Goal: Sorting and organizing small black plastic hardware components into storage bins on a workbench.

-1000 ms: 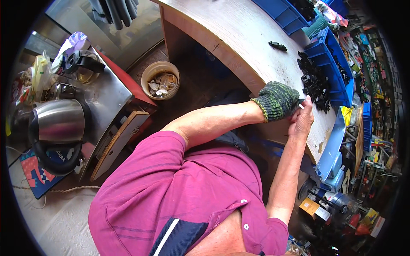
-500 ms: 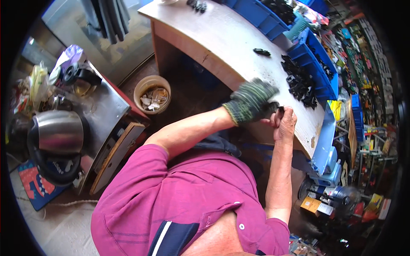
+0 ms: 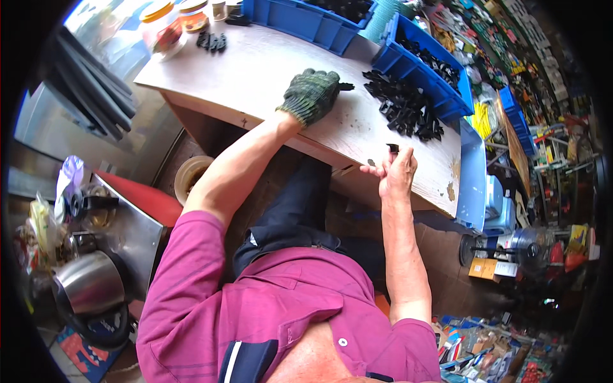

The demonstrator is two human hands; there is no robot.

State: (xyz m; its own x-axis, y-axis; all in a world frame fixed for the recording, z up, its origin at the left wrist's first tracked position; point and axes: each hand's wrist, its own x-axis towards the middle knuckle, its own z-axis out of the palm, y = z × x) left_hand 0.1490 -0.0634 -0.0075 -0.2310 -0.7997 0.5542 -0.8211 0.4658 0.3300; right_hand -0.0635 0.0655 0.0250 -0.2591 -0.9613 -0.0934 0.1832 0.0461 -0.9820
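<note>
My left hand wears a green knit glove and rests on the wooden bench top, its fingers closed over a small black plastic part that sticks out at the fingertips. My bare right hand is near the bench's front edge and pinches another small black part between its fingertips. A heap of several black plastic parts lies on the bench just beyond both hands.
Blue bins with more black parts line the far side of the bench; another blue bin stands at the back. Jars sit at the bench's left end. A bucket and a steel kettle stand at my left.
My hands have come apart: the gloved left hand has moved out over the bench toward the heap, the right hand stays near the edge with a part. The view has tilted further over the bench.
</note>
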